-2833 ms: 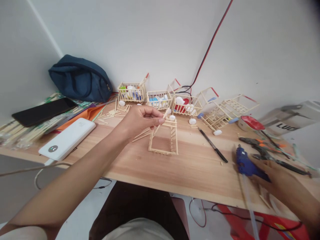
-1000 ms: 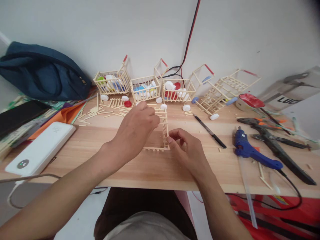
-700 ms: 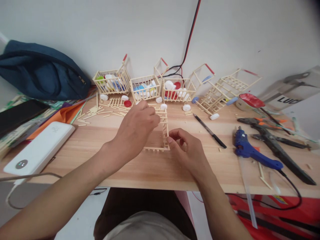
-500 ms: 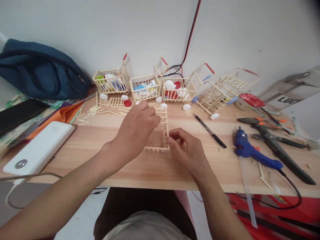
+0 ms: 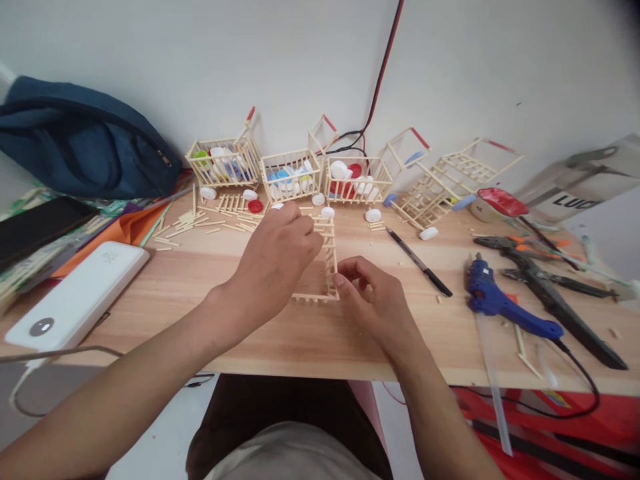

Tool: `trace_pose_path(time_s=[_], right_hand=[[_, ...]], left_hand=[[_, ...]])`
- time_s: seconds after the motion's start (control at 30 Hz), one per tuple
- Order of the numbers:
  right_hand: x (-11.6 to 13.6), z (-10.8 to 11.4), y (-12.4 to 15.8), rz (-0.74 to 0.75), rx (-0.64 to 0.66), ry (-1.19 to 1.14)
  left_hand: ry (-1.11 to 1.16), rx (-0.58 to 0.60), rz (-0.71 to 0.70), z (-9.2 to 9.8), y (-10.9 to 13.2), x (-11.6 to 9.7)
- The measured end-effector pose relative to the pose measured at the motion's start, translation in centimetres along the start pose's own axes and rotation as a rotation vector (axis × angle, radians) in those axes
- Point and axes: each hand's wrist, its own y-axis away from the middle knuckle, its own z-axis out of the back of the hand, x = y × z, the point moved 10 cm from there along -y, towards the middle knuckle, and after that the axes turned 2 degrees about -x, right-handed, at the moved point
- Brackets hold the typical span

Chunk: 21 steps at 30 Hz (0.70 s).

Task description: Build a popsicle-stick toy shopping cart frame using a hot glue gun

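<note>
A small open frame of thin wooden sticks [image 5: 332,257] lies on the wooden table in front of me. My right hand [image 5: 373,293] pinches its right side between thumb and forefinger, near the front corner. Over the frame's left part reaches my left hand [image 5: 280,257], its fingers curled together and pointing down. Whatever those fingers hold is hidden behind the hand, as is the left side of the frame. Just beyond the frame stand small stick-built carts, including a middle cart [image 5: 293,193] and a right-hand cart [image 5: 357,193], both loaded with bottle caps.
More carts, a leftmost one [image 5: 225,177] and a tilted one [image 5: 440,193], line the wall. Loose sticks [image 5: 193,223] lie left. A pen [image 5: 419,261], blue glue gun [image 5: 510,307] and pliers [image 5: 555,287] lie right. A white power bank [image 5: 80,293] and blue bag [image 5: 90,147] are left.
My left hand has shifted very slightly to the right over the stick frame. My right hand keeps its grip in the same place.
</note>
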Motion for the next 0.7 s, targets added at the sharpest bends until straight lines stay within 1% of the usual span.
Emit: trace_pose_path(time_s=[0.17,0.23,0.33,0.4,0.47,0.53,0.57,0.6,0.63,0.7], right_hand=[[-0.2,0.0,0.0,-0.007,0.003,-0.010],[-0.3,0.3,0.0,-0.013,-0.021,-0.018],[0.3,1.8,-0.3,0.045,-0.141,0.047],[1.6,2.8,-0.3,0.133,-0.230,0.148],[3.3,3.4,-0.4,0.227,-0.286,0.243],[5.0,3.4,-0.5,0.325,-0.305,0.313],[5.9,3.2,-0.5,0.378,-0.303,0.344],[6.8,2.8,-0.7,0.431,-0.290,0.376],[7.5,2.3,-0.8,0.481,-0.272,0.410],[8.7,1.0,-1.3,0.558,-0.226,0.473]], left_hand=[[-0.062,-0.013,-0.025,0.1,0.2,-0.4],[-0.072,-0.024,-0.025,0.2,0.2,-0.4],[-0.049,-0.032,-0.017,0.6,0.1,-0.1],[0.006,-0.073,0.002,1.7,0.2,0.5],[0.077,-0.183,0.093,3.7,0.8,2.1],[0.141,-0.322,0.250,5.7,2.3,4.4],[0.173,-0.381,0.331,6.3,3.3,5.6],[0.210,-0.420,0.403,6.5,4.4,6.6],[0.253,-0.437,0.468,6.2,5.4,7.4],[0.368,-0.429,0.584,4.8,7.1,8.5]])
